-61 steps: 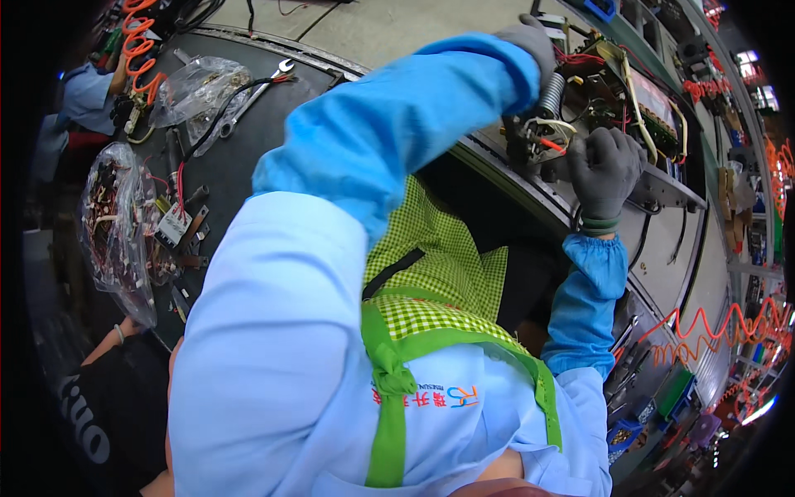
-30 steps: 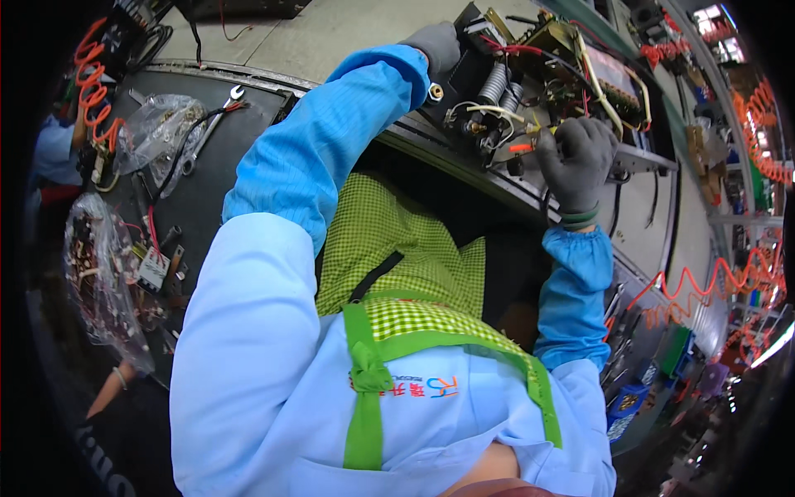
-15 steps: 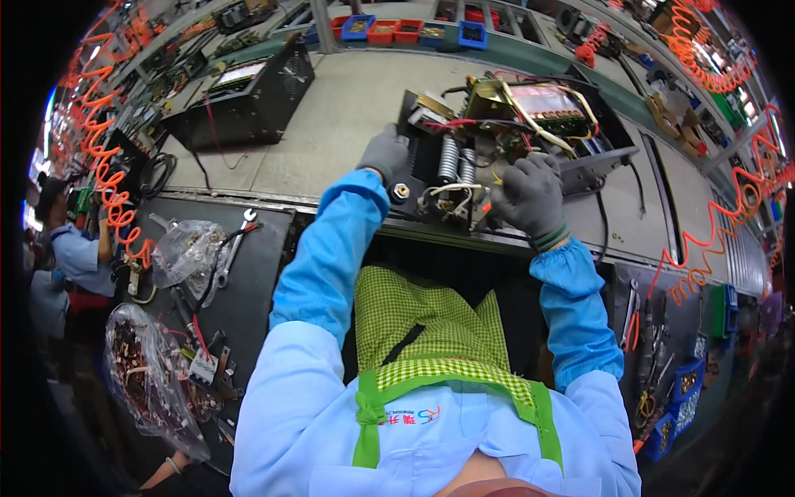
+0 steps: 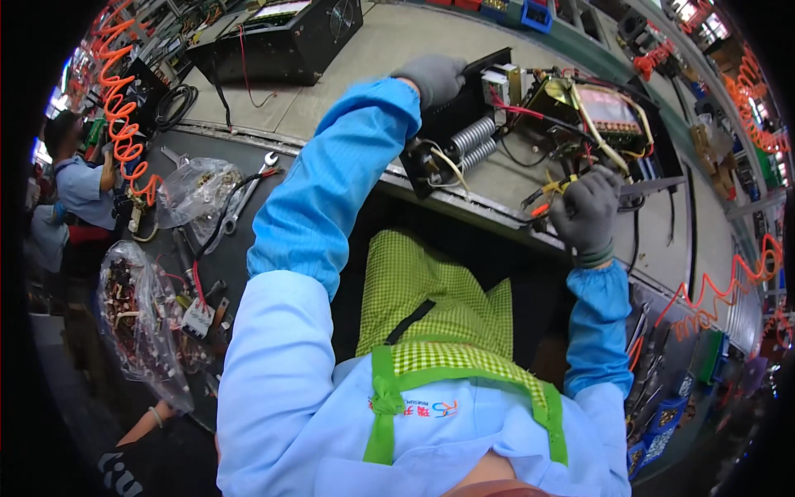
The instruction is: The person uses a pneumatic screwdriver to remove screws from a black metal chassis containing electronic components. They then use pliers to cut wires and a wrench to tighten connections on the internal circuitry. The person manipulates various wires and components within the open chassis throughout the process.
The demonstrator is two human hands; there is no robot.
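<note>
Head view. Left hand (image 4: 435, 80), grey-gloved, is at the upper left edge of the black panel (image 4: 451, 109). Its back faces the camera, wrist bent slightly, fingers pointing right and bent toward the edge. Thumb and fingertips hidden; cannot tell how firmly they hold.

Left arm: reaches forward and slants right, the blue sleeve (image 4: 331, 186) running from elbow to wrist. It passes over the front edge of the counter (image 4: 310, 106).

Right hand (image 4: 588, 214), also grey-gloved, is lower and nearer the body. Fingers curled in, narrow; cannot tell what, if anything, is inside them. A yellow piece (image 4: 561, 184) and an orange tip (image 4: 540, 209) show just beside its left side.

Right arm: elbow low beside the body, forearm nearly straight up the picture, wrist close to the counter's front edge.

Black panel is on the counter side of the gap before the apron (image 4: 439, 290), tilted, between the two hands. Two silver coils (image 4: 476, 142) lie along it, with a pale wire (image 4: 447, 164) near their lower end. The open machine (image 4: 611, 116) is to the right of the panel, beyond the right hand.
</note>
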